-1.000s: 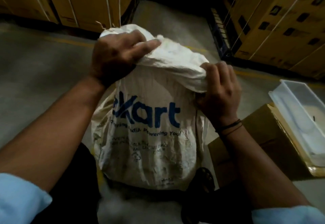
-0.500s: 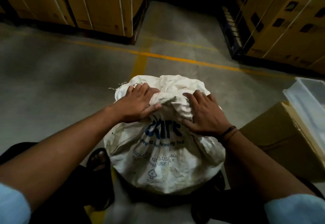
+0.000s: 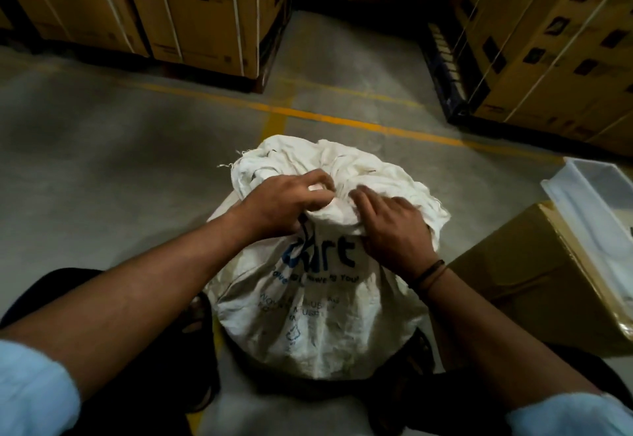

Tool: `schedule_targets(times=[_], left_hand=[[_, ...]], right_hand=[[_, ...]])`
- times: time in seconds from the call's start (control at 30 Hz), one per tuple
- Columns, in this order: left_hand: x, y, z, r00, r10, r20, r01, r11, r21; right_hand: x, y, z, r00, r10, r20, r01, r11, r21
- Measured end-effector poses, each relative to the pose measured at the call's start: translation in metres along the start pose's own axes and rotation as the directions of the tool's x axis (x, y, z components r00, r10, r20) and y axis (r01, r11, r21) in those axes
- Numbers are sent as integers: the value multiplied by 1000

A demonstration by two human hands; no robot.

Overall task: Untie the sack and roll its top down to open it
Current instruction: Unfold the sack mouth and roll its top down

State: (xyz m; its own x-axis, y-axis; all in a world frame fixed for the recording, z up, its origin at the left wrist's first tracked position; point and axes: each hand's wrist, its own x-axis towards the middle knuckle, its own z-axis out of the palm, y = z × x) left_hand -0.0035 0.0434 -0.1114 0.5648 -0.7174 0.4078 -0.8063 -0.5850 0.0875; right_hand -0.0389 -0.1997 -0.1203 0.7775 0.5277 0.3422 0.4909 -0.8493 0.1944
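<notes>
We looked down on a white woven sack (image 3: 318, 315) standing upright on the grey concrete floor (image 3: 102, 178), near the centre of the view and between the person's knees. Blue lettering ran across its near side, partly hidden by folds. Its top was bunched into a thick, crumpled mass of cloth.

Both bare hands were on that bunched top, close together and almost touching. The left hand (image 3: 284, 202) had its fingers curled into the gathered cloth, gripping it. The right hand (image 3: 394, 230) lay over the fold just to the right, fingers bent across the top and thumb tucked beneath, holding the cloth. A dark band (image 3: 428, 273) circled the right wrist. Pale blue sleeves (image 3: 30, 391) showed at the near edge.

To the right of the sack sat a brown cardboard box (image 3: 520, 285), with a clear plastic tub (image 3: 596, 202) resting on it. A yellow line (image 3: 342, 120) crossed the floor beyond the sack. Strapped cartons (image 3: 191, 7) were stacked at the far left, and more cartons (image 3: 555, 41) stood at the far right.
</notes>
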Motion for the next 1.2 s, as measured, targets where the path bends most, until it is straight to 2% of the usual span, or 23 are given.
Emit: schedule_targets(times=[0.07,0.13,0.27,0.33,0.4,0.5,0.57,0.67,0.7,0.73,0.77,0.83,0.93,1.0,1.1,1.2], left_hand=[[4,2,2,999,-34,-32,34,999,-13],[8,6,3,997,-46,-57,49,998,43],[12,8,11,990,-72,-118,83,993,89],[13,6,16,988,-113,-108,121,990,68],[15,5,16,984,-175,-28,176,983,52],[14,2,16,965,-210,157,211,977,10],[13,0,16,965,-149,215,165,985,-58],[12,4,18,953,-41,301,59,997,-50],[12,5,19,946,-20,323,38,998,-50],[12,5,19,945,-3,327,22,998,-53],[12,4,20,947,14,321,2,999,-50],[13,0,20,966,52,255,-39,998,-56],[20,-6,11,992,67,108,-65,998,-21],[26,-13,-1,990,139,5,-139,986,95],[34,-25,-26,934,324,-150,-270,915,300],[44,-34,-45,888,384,-251,-263,874,408]], right_hand=[[6,5,0,998,-3,-65,1,999,-41],[7,12,3,993,-50,-110,43,997,-66],[9,26,9,995,-79,-61,79,997,-2],[11,30,8,994,-96,43,91,992,90],[9,35,8,977,-147,157,116,975,192],[5,41,12,926,-129,356,-20,922,386],[4,45,13,866,-151,476,-103,879,466],[7,50,8,742,-194,642,-204,847,491],[6,49,5,709,-196,677,-190,872,452],[4,48,5,711,-191,676,-124,913,388],[2,46,4,754,-183,632,-26,952,306],[-1,43,6,875,-172,453,114,982,154],[2,38,6,980,-147,133,135,986,97],[5,33,4,993,-112,-47,116,989,87],[13,25,-8,959,-42,-279,58,997,51],[29,23,-22,914,21,-406,-9,999,32]])
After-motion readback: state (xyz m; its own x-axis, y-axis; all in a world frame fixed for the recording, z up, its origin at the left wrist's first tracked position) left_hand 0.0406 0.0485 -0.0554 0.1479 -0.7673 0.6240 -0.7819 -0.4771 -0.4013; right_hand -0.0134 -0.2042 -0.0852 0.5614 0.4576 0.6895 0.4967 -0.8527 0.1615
